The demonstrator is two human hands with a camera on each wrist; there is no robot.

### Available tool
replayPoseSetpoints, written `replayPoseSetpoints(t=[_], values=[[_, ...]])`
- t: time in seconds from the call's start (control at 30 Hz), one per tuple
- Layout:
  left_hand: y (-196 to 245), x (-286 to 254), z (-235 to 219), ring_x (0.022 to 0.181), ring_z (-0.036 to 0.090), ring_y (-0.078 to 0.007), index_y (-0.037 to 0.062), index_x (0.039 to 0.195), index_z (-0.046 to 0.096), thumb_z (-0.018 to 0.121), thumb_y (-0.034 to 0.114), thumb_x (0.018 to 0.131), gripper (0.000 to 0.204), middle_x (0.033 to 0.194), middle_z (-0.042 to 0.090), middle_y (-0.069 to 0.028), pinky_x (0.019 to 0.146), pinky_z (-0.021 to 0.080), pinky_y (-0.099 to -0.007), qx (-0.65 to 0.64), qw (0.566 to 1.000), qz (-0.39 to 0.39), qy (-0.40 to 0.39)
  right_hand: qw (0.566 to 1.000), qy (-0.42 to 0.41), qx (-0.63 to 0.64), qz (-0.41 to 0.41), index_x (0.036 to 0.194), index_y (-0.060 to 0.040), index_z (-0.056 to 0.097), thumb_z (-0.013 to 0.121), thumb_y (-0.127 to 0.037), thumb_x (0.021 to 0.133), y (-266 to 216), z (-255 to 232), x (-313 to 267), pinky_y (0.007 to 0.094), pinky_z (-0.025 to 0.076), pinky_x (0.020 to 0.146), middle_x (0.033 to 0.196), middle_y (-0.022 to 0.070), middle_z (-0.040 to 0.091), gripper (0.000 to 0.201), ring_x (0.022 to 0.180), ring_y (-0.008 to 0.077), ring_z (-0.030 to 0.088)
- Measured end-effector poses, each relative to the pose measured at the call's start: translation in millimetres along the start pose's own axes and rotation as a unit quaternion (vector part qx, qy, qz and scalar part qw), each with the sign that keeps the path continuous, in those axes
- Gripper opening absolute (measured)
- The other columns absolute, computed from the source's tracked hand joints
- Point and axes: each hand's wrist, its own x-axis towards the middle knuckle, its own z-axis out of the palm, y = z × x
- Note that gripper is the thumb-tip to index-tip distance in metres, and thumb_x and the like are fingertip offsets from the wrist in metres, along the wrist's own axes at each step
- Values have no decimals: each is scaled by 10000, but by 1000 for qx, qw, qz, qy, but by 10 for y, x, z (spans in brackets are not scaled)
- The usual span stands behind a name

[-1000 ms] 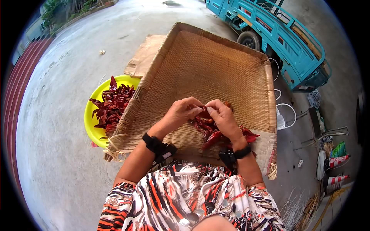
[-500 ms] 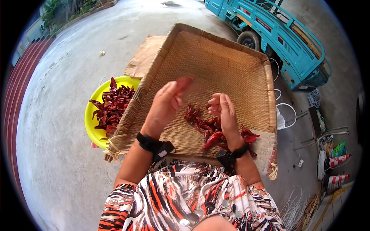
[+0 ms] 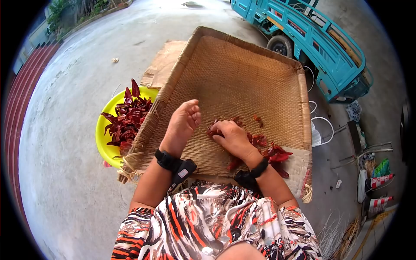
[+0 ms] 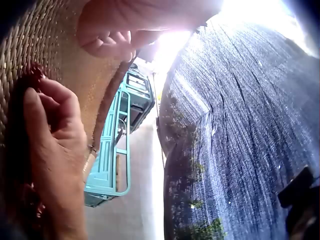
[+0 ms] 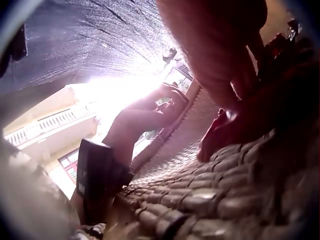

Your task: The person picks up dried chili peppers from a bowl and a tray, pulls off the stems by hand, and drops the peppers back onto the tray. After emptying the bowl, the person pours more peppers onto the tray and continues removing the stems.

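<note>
A shallow woven basket (image 3: 242,69) lies before me, with a loose pile of dried red chilies (image 3: 277,155) in its near right part. My right hand (image 3: 234,138) reaches into the left end of the pile, where thumb and forefinger pinch a dark dried chili (image 4: 34,75). Left of it, my left hand (image 3: 183,123) hovers over the basket with fingers loosely curled and nothing in them. Beyond the basket's left rim, a yellow basin (image 3: 101,141) is heaped with dried red chilies (image 3: 128,119). One long chili (image 3: 135,88) shows above the heap's far edge.
Flattened cardboard (image 3: 162,63) lies past the basket's far left side. A turquoise cargo tricycle (image 3: 320,47) stands at the back right. A white bucket (image 3: 315,135), a metal-legged chair (image 3: 357,145) and striped cones (image 3: 379,182) are on the right. Red steps (image 3: 28,99) edge the far left.
Both hands were together at a chili; the left swung up and left with it, and is now without it. A chili appears above the basin. The right hand moved back down to the pile.
</note>
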Motion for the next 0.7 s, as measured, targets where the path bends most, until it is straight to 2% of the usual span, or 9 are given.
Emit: replayPoseSetpoints(t=[0.03, 0.17, 0.2, 0.3, 0.4, 0.5, 0.57, 0.63, 0.7], values=[[-32, -15, -6, 626, 593, -101, 73, 979, 599, 614, 137, 907, 98, 749, 618, 5, 545, 487, -221, 42, 999, -6, -31, 1000, 11, 28, 7, 949, -65, 626, 677, -187, 824, 35, -1, 3, 407, 486, 816, 934, 111, 646, 182, 932, 301, 613], [-123, -51, 26, 668, 570, -85, 84, 1016, 598, 631, 180, 903, 152, 828, 610, 5, 591, 463, -221, 179, 982, 27, -56, 986, 33, 147, 66, 915, -61, 635, 675, -174, 821, 69, -67, -13, 392, 487, 809, 894, 103, 656, 152, 922, 293, 612], [-143, -51, 36, 683, 564, -79, 85, 1031, 599, 635, 195, 902, 173, 846, 608, 5, 604, 454, -217, 212, 975, 38, -59, 978, 28, 186, 88, 929, -50, 630, 670, -161, 845, 92, -64, -27, 351, 503, 752, 892, 82, 663, 145, 854, 227, 639], [-158, -112, 141, 734, 547, -61, 74, 1093, 599, 648, 240, 897, 261, 865, 599, 9, 638, 436, -215, 354, 931, 57, -63, 930, 35, 341, 129, 958, -27, 617, 640, -147, 897, 119, -95, -59, 280, 515, 706, 888, 45, 659, 137, 799, 127, 633], [-149, -209, 271, 845, 578, -93, 35, 1128, 594, 677, 263, 882, 346, 964, 626, -22, 714, 456, -244, 401, 904, 48, -139, 868, 44, 477, 131, 996, -6, 594, 595, -138, 943, 25, -218, -60, 224, 517, 698, 895, 21, 637, 141, 795, 66, 602], [-179, -208, 249, 849, 589, -102, 12, 1079, 594, 675, 268, 895, 326, 934, 626, -36, 759, 487, -255, 427, 881, 46, -198, 845, 33, 518, 129, 1021, 3, 578, 571, -129, 959, -48, -334, -79, 218, 522, 729, 909, 27, 638, 146, 809, 70, 601], [-212, -164, 202, 839, 591, -96, 6, 1057, 593, 666, 277, 906, 319, 918, 623, -34, 748, 490, -239, 412, 885, 39, -213, 849, 33, 514, 120, 1036, 4, 573, 574, -137, 960, -8, -291, -83, 217, 518, 730, 924, 28, 637, 160, 814, 72, 600], [-217, -163, 199, 804, 584, -83, 27, 1021, 570, 611, 269, 946, 257, 899, 617, -32, 718, 487, -218, 409, 888, 70, -198, 852, 41, 510, 108, 1058, 2, 573, 586, -145, 956, 14, -258, -90, 219, 514, 730, 931, 29, 636, 180, 817, 76, 600], [-218, -161, 195, 793, 580, -81, 38, 1012, 557, 587, 262, 961, 232, 896, 617, -33, 707, 484, -218, 386, 902, 96, -165, 902, 43, 421, 91, 1089, 1, 570, 599, -150, 950, -31, -211, -79, 230, 511, 731, 932, 36, 637, 207, 826, 84, 602]])
